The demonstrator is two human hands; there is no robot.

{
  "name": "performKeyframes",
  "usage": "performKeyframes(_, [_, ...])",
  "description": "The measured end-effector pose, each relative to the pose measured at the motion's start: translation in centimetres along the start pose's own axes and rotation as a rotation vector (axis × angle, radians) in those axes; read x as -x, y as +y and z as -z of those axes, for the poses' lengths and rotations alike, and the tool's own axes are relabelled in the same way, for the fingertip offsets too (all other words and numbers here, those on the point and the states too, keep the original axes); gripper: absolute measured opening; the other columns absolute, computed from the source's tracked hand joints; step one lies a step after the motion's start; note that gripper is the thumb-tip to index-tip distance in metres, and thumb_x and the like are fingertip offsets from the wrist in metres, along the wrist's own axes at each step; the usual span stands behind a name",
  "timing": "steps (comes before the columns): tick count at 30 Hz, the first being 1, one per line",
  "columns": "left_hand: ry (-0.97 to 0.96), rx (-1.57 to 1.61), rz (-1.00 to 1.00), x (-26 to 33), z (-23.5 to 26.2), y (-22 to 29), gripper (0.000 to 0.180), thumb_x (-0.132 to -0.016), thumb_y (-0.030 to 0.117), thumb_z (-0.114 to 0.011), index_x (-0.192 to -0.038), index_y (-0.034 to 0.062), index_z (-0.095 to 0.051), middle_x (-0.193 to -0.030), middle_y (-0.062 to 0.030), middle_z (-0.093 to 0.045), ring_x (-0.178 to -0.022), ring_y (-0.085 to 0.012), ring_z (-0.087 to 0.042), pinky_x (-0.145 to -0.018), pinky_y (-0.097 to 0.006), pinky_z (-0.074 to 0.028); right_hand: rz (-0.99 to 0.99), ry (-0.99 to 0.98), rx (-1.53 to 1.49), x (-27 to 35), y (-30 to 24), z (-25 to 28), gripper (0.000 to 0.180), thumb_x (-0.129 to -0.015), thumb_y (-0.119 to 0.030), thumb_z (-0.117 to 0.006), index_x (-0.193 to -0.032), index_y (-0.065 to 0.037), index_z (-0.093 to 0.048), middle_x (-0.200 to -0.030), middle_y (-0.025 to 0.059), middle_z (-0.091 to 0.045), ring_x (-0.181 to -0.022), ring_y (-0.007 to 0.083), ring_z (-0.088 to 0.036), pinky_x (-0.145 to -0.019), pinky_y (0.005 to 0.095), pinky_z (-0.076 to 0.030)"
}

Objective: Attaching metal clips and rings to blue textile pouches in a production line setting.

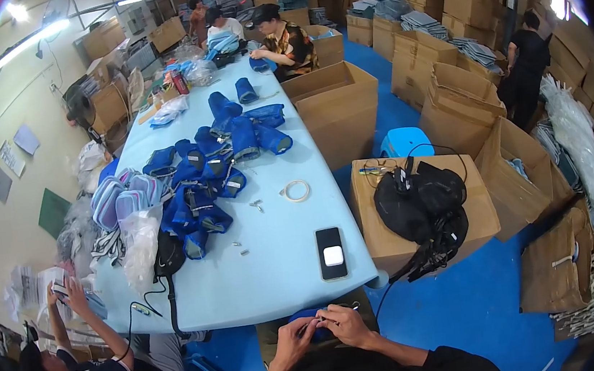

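Observation:
Both my hands meet just below the near edge of the light blue table (261, 261). My left hand (295, 336) and my right hand (345, 324) pinch a small blue fabric piece (309, 318) between their fingers, over a brown carton in my lap area. A black phone (331, 253) with a small white block on it lies on the table just beyond my hands. A heap of blue fabric pouches (209, 173) covers the table's middle and left. A roll of clear tape (296, 190) lies near the table's right edge.
A black bag (422, 208) with cables rests on a closed carton (473, 210) to my right. Open cartons (335, 102) line the blue floor. One person crouches at lower left (91, 366), others sit at the table's far end (281, 38), and another stands at the far right (527, 63).

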State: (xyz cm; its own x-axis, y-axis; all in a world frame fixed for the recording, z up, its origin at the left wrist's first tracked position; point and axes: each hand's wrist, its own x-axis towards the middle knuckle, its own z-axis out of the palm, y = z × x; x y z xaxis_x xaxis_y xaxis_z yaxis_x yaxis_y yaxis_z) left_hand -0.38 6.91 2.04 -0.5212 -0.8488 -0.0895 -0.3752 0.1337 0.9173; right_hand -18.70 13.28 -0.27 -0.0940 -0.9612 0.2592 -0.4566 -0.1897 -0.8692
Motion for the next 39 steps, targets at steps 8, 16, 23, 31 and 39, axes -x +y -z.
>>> performKeyframes(8, [0.134, -0.118, -0.124, 0.5, 0.2, 0.1, 0.012, -0.091, 0.008, -0.078, -0.096, -0.0028, -0.077, -0.087, -0.0148, -0.077, -0.077, -0.0189, -0.074, -0.073, -0.031, -0.057, 0.044, -0.016, 0.179, 0.2, 1.3, -1.5, 0.023, -0.093, -0.018, -0.07, -0.114, -0.008, -0.072, -0.092, 0.0114, -0.065, -0.082, 0.0353, -0.069, -0.065, 0.0451, -0.054])
performKeyframes(16, [0.102, -0.071, -0.132, 0.5, -0.2, 1.0, 0.016, -0.09, 0.008, -0.08, -0.098, -0.0051, -0.078, -0.087, -0.0122, -0.078, -0.078, -0.014, -0.072, -0.077, -0.028, -0.058, 0.03, -0.028, 0.2, 1.0, 0.7, -1.3, 0.02, -0.094, -0.016, -0.069, -0.113, -0.011, -0.07, -0.09, 0.0099, -0.064, -0.08, 0.0352, -0.069, -0.063, 0.0459, -0.053])
performKeyframes(23, [0.053, 0.327, 0.06, 0.6, -0.1, 0.0, 0.01, -0.092, 0.003, -0.078, -0.096, -0.0062, -0.076, -0.088, -0.0102, -0.077, -0.083, -0.0145, -0.072, -0.079, -0.027, -0.059, 0.122, 0.025, 0.215, 1.0, -1.1, -0.3, 0.024, -0.093, -0.017, -0.069, -0.115, -0.007, -0.07, -0.089, 0.0087, -0.064, -0.08, 0.0314, -0.07, -0.063, 0.043, -0.055])
performKeyframes(31, [-0.094, 0.233, 0.09, -0.3, 1.9, 1.2, 0.007, -0.09, -0.001, -0.078, -0.093, -0.0062, -0.076, -0.086, -0.0101, -0.077, -0.081, -0.0147, -0.073, -0.077, -0.025, -0.058, 0.178, 0.03, 0.263, 1.1, -1.1, -0.3, 0.03, -0.091, -0.016, -0.072, -0.118, -0.003, -0.069, -0.094, 0.0084, -0.065, -0.083, 0.0287, -0.071, -0.063, 0.0393, -0.057])
performKeyframes(39, [-0.106, 0.367, 0.083, 0.3, 0.2, 1.6, 0.034, -0.09, 0.002, -0.079, -0.122, -0.0062, -0.07, -0.109, -0.0137, -0.076, -0.099, -0.0168, -0.073, -0.09, -0.03, -0.058, -0.062, 0.002, 0.107, 0.9, -0.7, -0.3, 0.029, -0.097, -0.031, -0.068, -0.112, -0.006, -0.071, -0.092, 0.0128, -0.067, -0.081, 0.0369, -0.068, -0.071, 0.0502, -0.053])
